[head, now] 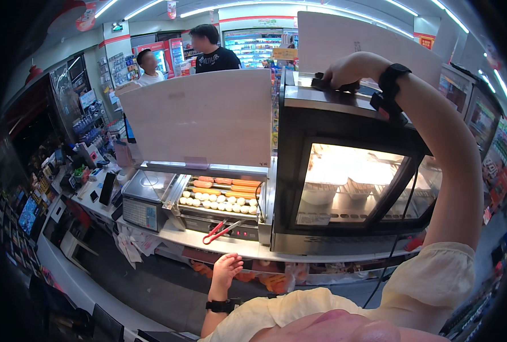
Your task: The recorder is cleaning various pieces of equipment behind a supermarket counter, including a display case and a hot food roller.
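My right hand (349, 70) is raised on top of a black and steel heated display cabinet (330, 111), its fingers closed around a dark cloth-like item (339, 84). My left hand (227, 269) hangs in front of the counter's edge with fingers slightly curled, touching nothing visible. Just above it in view, red-handled tongs (219, 233) rest against the front of a roller grill (189, 223). On the grill's rollers lie sausages (247, 188) and rows of pale balls (219, 203). Lit trays and tubs (321, 192) show through the cabinet's glass.
A weighing scale (144, 203) stands left of the grill. White panels (197, 119) rise behind the grill and cabinet. A black cable (396, 243) hangs across the cabinet's front. Two people (217, 57) stand beyond the counter (176, 237). Plastic bags (129, 243) hang below the scale.
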`<action>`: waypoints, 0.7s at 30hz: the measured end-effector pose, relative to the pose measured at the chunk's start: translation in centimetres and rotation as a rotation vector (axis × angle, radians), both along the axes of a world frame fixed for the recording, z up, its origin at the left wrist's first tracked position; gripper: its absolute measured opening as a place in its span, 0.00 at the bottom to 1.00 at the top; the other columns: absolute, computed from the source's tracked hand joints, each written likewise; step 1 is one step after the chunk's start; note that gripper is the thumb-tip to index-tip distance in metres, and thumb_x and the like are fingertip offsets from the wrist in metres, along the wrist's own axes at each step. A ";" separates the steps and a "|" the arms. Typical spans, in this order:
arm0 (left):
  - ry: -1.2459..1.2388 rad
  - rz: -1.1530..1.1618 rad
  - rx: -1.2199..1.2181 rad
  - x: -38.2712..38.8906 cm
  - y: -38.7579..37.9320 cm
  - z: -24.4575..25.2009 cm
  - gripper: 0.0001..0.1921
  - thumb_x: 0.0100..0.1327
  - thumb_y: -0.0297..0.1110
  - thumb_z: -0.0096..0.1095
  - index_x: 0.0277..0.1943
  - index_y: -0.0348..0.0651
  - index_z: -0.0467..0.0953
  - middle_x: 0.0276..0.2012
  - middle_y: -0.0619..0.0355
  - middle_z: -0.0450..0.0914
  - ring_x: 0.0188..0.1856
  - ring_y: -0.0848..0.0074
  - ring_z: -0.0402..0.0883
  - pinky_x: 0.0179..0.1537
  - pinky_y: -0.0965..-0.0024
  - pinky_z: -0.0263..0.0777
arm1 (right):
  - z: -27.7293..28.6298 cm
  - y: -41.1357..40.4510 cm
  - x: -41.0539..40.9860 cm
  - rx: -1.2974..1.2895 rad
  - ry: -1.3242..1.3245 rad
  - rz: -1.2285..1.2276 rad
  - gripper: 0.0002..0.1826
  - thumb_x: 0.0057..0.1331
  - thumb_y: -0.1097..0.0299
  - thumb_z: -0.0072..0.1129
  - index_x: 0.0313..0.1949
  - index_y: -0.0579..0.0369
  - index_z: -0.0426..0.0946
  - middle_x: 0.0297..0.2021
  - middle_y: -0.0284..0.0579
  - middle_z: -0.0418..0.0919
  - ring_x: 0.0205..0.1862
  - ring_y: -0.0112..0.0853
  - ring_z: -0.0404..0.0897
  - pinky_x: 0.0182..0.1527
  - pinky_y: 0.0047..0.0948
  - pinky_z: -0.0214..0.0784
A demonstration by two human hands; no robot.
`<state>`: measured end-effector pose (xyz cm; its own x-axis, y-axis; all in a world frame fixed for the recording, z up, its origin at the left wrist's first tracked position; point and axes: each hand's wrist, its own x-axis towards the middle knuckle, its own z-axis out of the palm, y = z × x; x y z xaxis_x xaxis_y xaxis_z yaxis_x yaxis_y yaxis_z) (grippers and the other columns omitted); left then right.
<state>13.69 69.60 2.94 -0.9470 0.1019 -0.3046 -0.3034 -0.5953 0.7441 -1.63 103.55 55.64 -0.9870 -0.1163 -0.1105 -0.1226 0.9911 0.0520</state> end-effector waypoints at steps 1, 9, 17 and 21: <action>-0.003 -0.005 0.002 0.0 -0.3 -0.1 0.09 0.64 0.27 0.51 0.45 0.37 0.73 0.38 0.52 0.80 0.37 0.70 0.81 0.38 0.70 0.77 | 0.3 0.0 0.7 0.089 0.005 -0.039 0.27 0.58 0.65 0.55 0.58 0.54 0.68 0.51 0.46 0.74 0.49 0.37 0.74 0.53 0.33 0.66; -0.021 -0.099 -0.033 -1.5 0.0 -0.4 0.10 0.64 0.27 0.50 0.47 0.34 0.72 0.39 0.51 0.79 0.38 0.70 0.80 0.40 0.70 0.76 | -1.5 -6.3 7.5 -0.444 0.058 0.348 0.22 0.58 0.62 0.62 0.52 0.53 0.74 0.45 0.48 0.76 0.44 0.36 0.76 0.47 0.28 0.67; 0.021 -0.288 -0.017 -3.6 3.8 0.3 0.11 0.64 0.27 0.51 0.48 0.35 0.72 0.40 0.50 0.79 0.38 0.70 0.81 0.40 0.71 0.76 | -8.1 1.6 12.0 -0.012 0.880 0.507 0.13 0.55 0.74 0.62 0.42 0.52 0.74 0.39 0.40 0.75 0.44 0.40 0.74 0.48 0.36 0.68; -0.028 -0.361 -0.094 -4.0 5.4 0.9 0.11 0.64 0.27 0.51 0.48 0.35 0.72 0.40 0.51 0.79 0.39 0.70 0.81 0.40 0.70 0.76 | -9.6 2.3 12.5 0.244 1.104 0.501 0.12 0.56 0.69 0.58 0.42 0.46 0.76 0.41 0.39 0.75 0.48 0.37 0.73 0.46 0.32 0.70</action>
